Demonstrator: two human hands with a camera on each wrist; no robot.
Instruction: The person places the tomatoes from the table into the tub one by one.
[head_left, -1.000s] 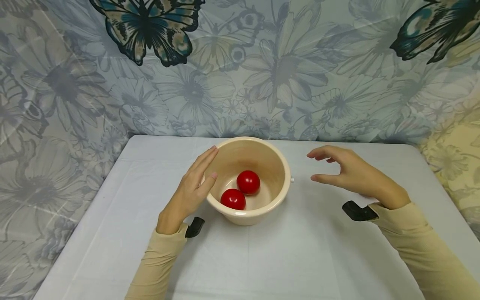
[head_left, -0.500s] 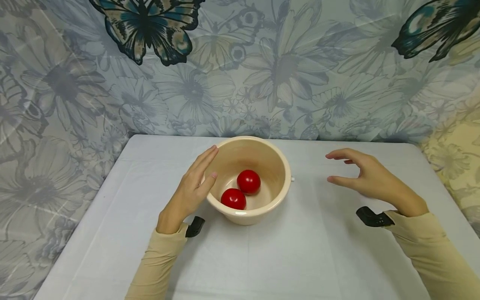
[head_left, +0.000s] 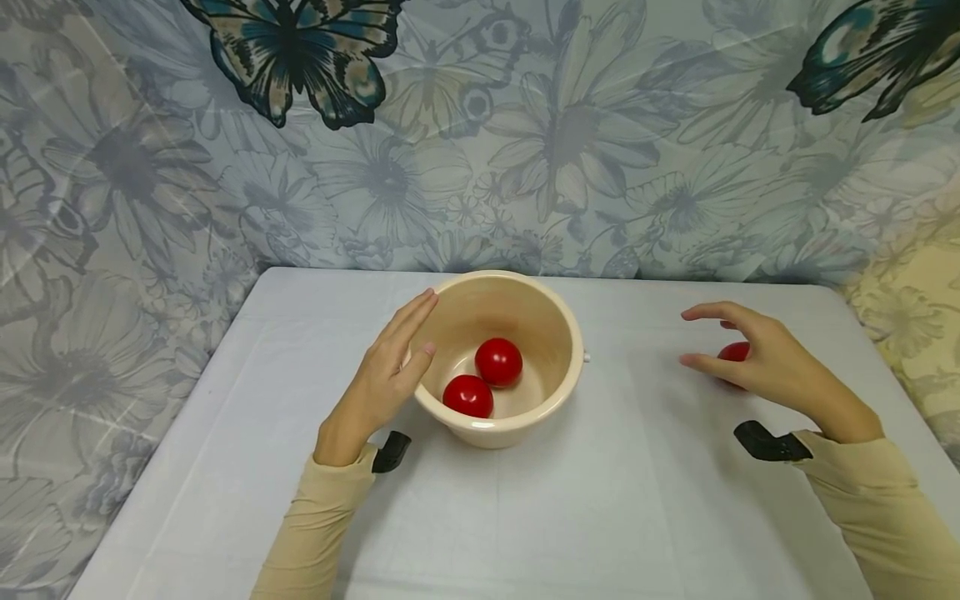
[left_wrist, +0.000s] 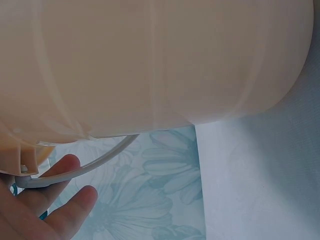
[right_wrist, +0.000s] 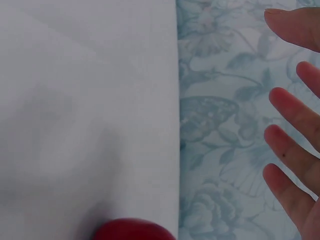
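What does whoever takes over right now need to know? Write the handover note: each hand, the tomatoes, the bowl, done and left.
Left hand: open, flat against the outer wall of the cream bowl.
Right hand: open, fingers spread, beside the loose red tomato on the white table; contact not visible.
Done: two red tomatoes lie in the bowl.
Left: the loose tomato, right of the bowl, is outside it and not gripped.
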